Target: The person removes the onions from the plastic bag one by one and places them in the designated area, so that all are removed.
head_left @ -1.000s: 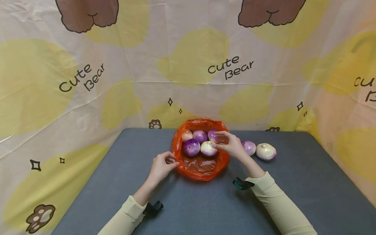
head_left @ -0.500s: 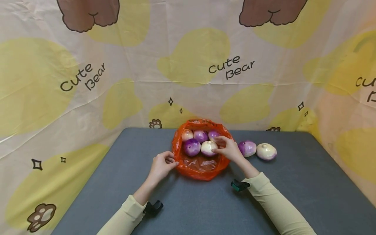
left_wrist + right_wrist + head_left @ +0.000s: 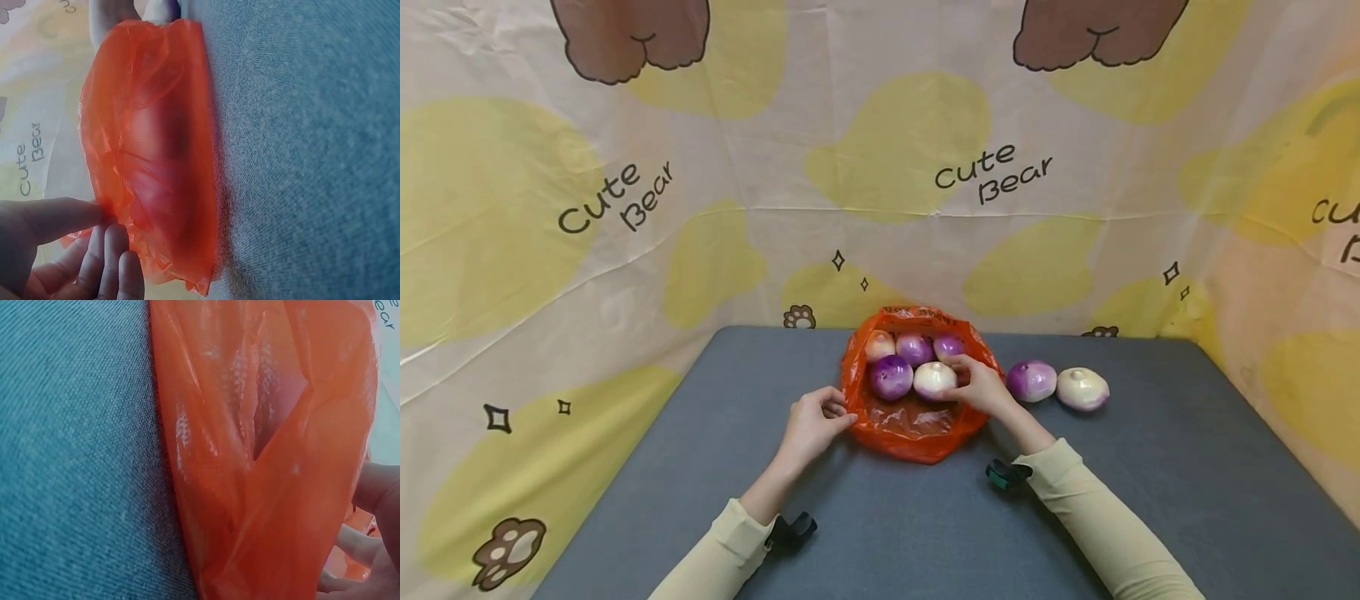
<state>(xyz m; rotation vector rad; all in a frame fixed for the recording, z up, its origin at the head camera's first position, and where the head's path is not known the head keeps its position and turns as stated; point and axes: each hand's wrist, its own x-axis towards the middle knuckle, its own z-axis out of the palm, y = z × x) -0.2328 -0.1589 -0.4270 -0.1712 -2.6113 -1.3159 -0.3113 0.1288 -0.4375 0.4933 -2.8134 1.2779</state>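
Note:
An orange plastic bag stands with its mouth spread on the table, holding several purple and whitish onions. My left hand pinches the left rim of the bag between thumb and fingers; the left wrist view shows the thumb and fingertips at the thin orange film. Reaching over the bag's right side, my right hand grips the right side of a pale onion with thumb and fingers. To its left sits a purple onion, with more behind. In the right wrist view, the bag wall partly hides the fingers.
Right of the bag, a purple onion and a white onion lie side by side on the grey tabletop. A printed cloth hangs behind the table. Dark straps are on both wrists.
My right hand has come down and slightly left, its fingers drawing in onto the pale onion. The bag's right rim now spreads further outward. The left hand keeps its place.

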